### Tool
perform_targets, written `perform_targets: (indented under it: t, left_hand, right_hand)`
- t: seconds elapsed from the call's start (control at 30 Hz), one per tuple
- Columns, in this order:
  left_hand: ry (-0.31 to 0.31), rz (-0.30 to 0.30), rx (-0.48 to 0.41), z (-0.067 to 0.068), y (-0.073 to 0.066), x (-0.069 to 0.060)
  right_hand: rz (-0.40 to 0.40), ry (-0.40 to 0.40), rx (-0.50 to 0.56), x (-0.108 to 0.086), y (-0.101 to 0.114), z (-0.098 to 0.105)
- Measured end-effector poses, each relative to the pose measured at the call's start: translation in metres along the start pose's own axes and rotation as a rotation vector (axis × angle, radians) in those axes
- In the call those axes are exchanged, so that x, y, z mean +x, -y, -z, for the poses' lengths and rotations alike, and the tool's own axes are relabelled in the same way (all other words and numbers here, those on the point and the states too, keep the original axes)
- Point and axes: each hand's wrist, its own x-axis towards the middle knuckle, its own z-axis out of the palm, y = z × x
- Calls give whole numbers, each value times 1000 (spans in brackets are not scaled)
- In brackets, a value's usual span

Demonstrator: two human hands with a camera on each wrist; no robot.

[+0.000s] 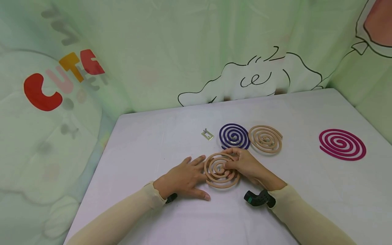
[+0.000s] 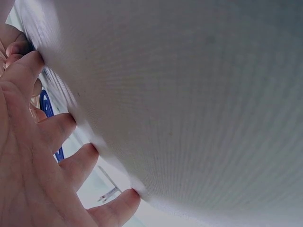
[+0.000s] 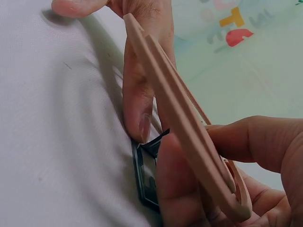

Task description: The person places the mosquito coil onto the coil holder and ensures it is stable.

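Note:
My right hand (image 1: pixel 249 166) pinches a tan mosquito coil (image 1: pixel 223 186) between thumb and fingers, holding it tilted over the table. Behind the coil, in the right wrist view, a small flat metal stand (image 3: pixel 140 177) lies on the cloth, partly covered by my right fingers. My left hand (image 1: pixel 186 177) is spread palm down with straight fingers. Its fingertips press on the cloth, and one finger (image 3: pixel 137 104) touches the stand's edge. The coil covers part of the left fingers in the head view.
A dark blue coil (image 1: pixel 234 136) and another tan coil (image 1: pixel 265 137) lie just beyond my right hand. A metal stand (image 1: pixel 208 135) lies left of them. Far right is a magenta coil (image 1: pixel 340 143). Printed curtains (image 1: pixel 153 61) hang behind the white table (image 1: pixel 147 143).

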Motion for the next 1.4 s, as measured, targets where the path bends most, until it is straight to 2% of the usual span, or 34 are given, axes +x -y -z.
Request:
perform_targets:
  t: [0.9, 1.17, 1.4]
  left_hand:
    - [-15, 4, -11, -2, 1, -3]
    - [-27, 13, -3, -6, 6, -5]
    - [-10, 36, 3, -10, 10, -4]
  right_hand:
    - [-7, 5, -69, -1, 0, 2]
    - [24, 43, -45, -2, 0, 3]
    - [18, 50, -20, -2, -1, 4]
